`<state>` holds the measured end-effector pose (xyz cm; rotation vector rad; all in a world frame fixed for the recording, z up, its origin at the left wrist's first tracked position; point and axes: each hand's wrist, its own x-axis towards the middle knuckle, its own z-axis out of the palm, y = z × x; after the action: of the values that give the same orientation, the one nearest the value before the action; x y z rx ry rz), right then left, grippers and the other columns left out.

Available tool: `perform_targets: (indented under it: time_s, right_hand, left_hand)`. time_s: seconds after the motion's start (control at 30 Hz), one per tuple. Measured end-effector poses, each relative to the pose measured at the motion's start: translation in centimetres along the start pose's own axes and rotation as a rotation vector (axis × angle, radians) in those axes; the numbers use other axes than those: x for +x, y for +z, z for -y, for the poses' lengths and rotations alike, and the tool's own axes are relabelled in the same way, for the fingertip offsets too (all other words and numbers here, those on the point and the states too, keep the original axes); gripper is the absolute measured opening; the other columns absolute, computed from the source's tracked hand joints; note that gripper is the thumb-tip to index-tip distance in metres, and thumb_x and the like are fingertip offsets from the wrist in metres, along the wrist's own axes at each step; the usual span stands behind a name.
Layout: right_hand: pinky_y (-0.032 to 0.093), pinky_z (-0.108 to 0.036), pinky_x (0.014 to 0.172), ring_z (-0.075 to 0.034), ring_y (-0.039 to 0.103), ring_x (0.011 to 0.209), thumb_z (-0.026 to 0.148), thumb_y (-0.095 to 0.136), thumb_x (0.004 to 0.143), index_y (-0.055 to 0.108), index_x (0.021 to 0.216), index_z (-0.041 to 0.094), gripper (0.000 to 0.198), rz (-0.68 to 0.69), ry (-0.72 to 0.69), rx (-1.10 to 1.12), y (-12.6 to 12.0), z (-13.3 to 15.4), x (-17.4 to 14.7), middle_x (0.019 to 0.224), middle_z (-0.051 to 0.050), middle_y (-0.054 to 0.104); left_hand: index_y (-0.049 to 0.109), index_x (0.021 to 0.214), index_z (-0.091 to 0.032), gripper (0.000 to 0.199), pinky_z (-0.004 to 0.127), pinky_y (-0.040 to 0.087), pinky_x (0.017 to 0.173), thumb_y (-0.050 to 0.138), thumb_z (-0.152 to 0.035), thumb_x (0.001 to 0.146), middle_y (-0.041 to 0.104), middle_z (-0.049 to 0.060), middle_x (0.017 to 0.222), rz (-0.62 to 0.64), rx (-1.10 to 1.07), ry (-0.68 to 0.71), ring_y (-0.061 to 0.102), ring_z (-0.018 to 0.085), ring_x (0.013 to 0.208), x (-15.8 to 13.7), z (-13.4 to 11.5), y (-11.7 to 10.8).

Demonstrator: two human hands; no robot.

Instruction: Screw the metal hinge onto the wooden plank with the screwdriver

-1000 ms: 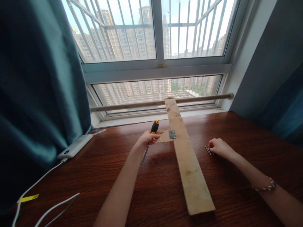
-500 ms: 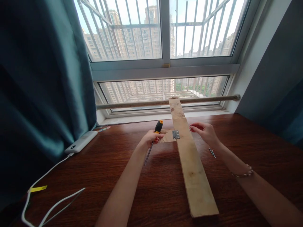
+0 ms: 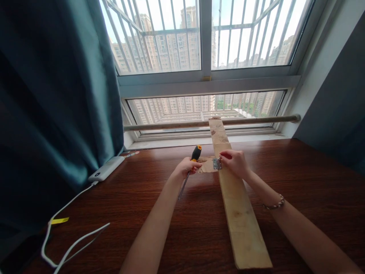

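Note:
My left hand (image 3: 186, 168) is closed around a screwdriver (image 3: 196, 153) with a black and yellow handle. The handle tilts up and away, and the metal shaft points down toward me. My right hand (image 3: 234, 161) pinches thumb and fingers together at the right edge of a metal hinge (image 3: 217, 163); whatever lies between the fingertips is too small to make out. That hinge spans a long pale wooden board (image 3: 242, 220) and a short piece of wood or cardboard (image 3: 207, 164) to its left. Fingers of my right hand hide part of the board.
The board lies on a dark red-brown wooden tabletop (image 3: 137, 213), its far end by a horizontal rail (image 3: 176, 125) below the window. At left, a white power bank (image 3: 107, 168) with a white cable (image 3: 68, 199) lies near a blue curtain (image 3: 94, 95).
My right hand has moved left from beside the board to the hinge. Its forearm now covers the spot where loose screws lay. My left hand still holds the screwdriver; the view has shifted slightly.

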<state>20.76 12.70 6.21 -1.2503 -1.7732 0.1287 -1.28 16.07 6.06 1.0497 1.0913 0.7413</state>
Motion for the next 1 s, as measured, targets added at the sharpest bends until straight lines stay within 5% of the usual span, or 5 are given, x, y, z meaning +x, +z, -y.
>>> perform_targets:
  time_s: [0.43,0.87,1.0]
  right_hand:
    - [0.046,-0.029,0.070,-0.018,0.062,0.075,0.019,0.050,0.081,0.067,0.079,0.019,0.018,0.050,-0.130,-0.067,0.6,0.2,-0.3,0.081,-0.005,0.068]
    - [0.040,-0.026,0.060,-0.015,0.055,0.064,0.025,0.063,0.074,0.059,0.064,0.019,0.012,0.036,-0.029,-0.071,1.2,-0.6,-0.2,0.066,-0.001,0.060]
    - [0.043,-0.030,0.072,-0.019,0.056,0.080,0.034,0.067,0.070,0.059,0.091,0.019,0.027,0.037,-0.006,0.015,1.3,-1.0,0.0,0.085,-0.004,0.063]
  left_hand:
    - [0.046,0.059,-0.012,0.024,0.013,0.019,0.036,0.069,-0.005,0.062,0.039,-0.006,0.046,0.041,-0.037,-0.034,0.032,0.000,0.037,0.2,-0.1,-0.3]
    - [0.049,0.061,-0.012,0.025,0.012,0.022,0.033,0.073,-0.006,0.058,0.040,-0.006,0.047,0.038,-0.045,-0.001,0.032,0.000,0.036,0.0,-0.2,-0.3]
    - [0.048,0.059,-0.011,0.024,0.012,0.021,0.033,0.071,-0.005,0.059,0.039,-0.007,0.046,0.032,-0.060,-0.004,0.031,-0.001,0.036,-0.2,-0.4,-0.1]
